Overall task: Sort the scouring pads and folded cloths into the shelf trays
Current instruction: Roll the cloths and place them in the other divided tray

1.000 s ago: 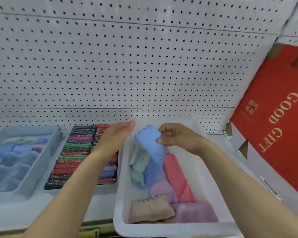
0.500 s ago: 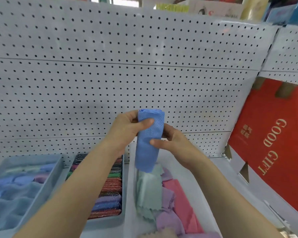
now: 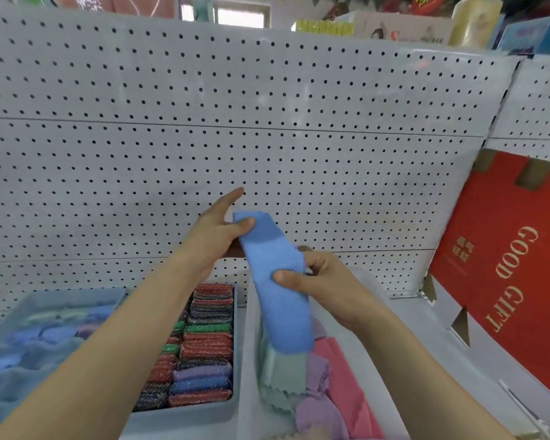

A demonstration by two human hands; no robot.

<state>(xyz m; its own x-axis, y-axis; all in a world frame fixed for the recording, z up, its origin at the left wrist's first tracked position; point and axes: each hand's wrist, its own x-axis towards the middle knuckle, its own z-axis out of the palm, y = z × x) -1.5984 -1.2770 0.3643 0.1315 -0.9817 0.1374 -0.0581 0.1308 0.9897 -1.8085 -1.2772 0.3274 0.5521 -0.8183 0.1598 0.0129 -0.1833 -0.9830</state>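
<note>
Both hands hold the blue cloth (image 3: 277, 281) up above the white tray (image 3: 248, 344) — left hand (image 3: 216, 236) pinching its top, right hand (image 3: 318, 287) gripping its middle — hiding part of the pegboard (image 3: 267, 122); scouring pads (image 3: 204, 344) sit just left.

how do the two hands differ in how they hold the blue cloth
The left hand pinches the blue cloth at its top end, one finger sticking out straight; the right hand grips it lower, near the middle, fingers curled. Both hold it above the white tray.
</note>
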